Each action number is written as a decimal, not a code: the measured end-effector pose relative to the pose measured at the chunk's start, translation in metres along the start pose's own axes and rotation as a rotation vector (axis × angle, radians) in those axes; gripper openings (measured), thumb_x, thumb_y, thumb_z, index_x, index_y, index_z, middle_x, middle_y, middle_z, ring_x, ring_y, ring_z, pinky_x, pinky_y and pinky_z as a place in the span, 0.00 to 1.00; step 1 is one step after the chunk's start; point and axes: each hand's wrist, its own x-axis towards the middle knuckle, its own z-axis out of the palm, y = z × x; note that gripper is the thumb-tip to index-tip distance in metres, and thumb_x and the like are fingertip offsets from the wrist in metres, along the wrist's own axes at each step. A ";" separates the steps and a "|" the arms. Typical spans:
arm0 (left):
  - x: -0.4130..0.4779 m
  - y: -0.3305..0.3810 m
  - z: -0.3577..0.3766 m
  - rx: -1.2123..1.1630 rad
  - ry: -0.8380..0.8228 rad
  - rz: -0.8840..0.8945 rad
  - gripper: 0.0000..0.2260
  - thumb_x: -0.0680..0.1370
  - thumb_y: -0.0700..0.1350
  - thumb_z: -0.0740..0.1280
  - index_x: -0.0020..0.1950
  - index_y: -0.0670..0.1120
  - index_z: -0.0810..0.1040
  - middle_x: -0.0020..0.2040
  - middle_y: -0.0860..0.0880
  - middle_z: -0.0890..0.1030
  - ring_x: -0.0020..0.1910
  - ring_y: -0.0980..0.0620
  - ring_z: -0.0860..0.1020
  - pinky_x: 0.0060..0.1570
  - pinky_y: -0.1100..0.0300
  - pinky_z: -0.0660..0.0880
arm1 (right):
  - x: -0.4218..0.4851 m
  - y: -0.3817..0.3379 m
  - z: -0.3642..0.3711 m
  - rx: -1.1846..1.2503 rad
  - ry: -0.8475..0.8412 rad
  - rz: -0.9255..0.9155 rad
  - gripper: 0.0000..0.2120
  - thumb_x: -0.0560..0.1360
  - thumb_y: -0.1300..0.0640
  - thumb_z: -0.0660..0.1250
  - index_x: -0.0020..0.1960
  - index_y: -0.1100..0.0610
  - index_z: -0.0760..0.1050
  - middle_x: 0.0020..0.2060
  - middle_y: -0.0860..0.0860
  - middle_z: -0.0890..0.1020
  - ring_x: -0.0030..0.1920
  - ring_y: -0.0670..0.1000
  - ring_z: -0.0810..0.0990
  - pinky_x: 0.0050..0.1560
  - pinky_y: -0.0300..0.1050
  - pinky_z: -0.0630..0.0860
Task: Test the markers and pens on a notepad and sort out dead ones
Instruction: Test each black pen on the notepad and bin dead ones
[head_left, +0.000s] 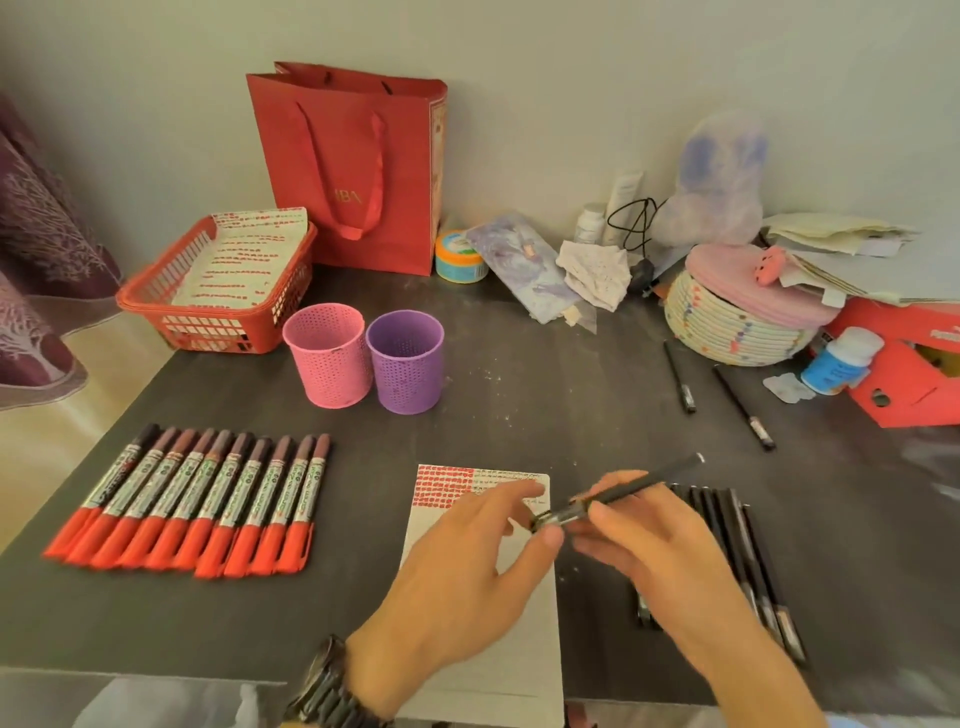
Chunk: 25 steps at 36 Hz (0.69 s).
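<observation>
Gold letters "BA", the word's start hidden, on the red paper bag (405, 156); print on the markers (187, 499) blurred.

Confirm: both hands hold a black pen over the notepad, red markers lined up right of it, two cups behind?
Wrong side. The head view shows the red markers lined up left of the notepad, not right. The rest stands: left hand and right hand hold the black pen over it, pink cup and purple cup behind.

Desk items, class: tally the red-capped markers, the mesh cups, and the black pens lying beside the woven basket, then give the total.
Red-capped markers: 10
Mesh cups: 2
Black pens beside the woven basket: 2
Total: 14
</observation>
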 end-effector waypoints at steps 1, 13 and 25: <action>0.001 0.002 0.000 -0.023 -0.047 0.011 0.22 0.78 0.71 0.46 0.65 0.65 0.68 0.55 0.68 0.74 0.58 0.67 0.70 0.53 0.70 0.70 | -0.004 0.005 0.011 -0.040 -0.033 -0.019 0.08 0.71 0.52 0.74 0.49 0.51 0.83 0.48 0.56 0.86 0.50 0.56 0.87 0.48 0.48 0.84; -0.014 -0.021 -0.004 0.006 0.103 -0.083 0.31 0.74 0.77 0.50 0.27 0.52 0.61 0.27 0.55 0.70 0.29 0.53 0.68 0.28 0.63 0.61 | -0.019 0.041 0.059 -0.004 0.053 -0.138 0.09 0.78 0.49 0.64 0.48 0.52 0.81 0.32 0.52 0.77 0.26 0.52 0.73 0.26 0.44 0.73; 0.003 -0.056 0.009 0.311 0.089 0.000 0.24 0.77 0.68 0.59 0.62 0.52 0.70 0.73 0.57 0.68 0.76 0.57 0.61 0.76 0.63 0.47 | 0.044 0.047 0.049 -0.125 0.339 -0.096 0.10 0.82 0.54 0.65 0.46 0.59 0.77 0.32 0.58 0.83 0.25 0.53 0.80 0.27 0.43 0.78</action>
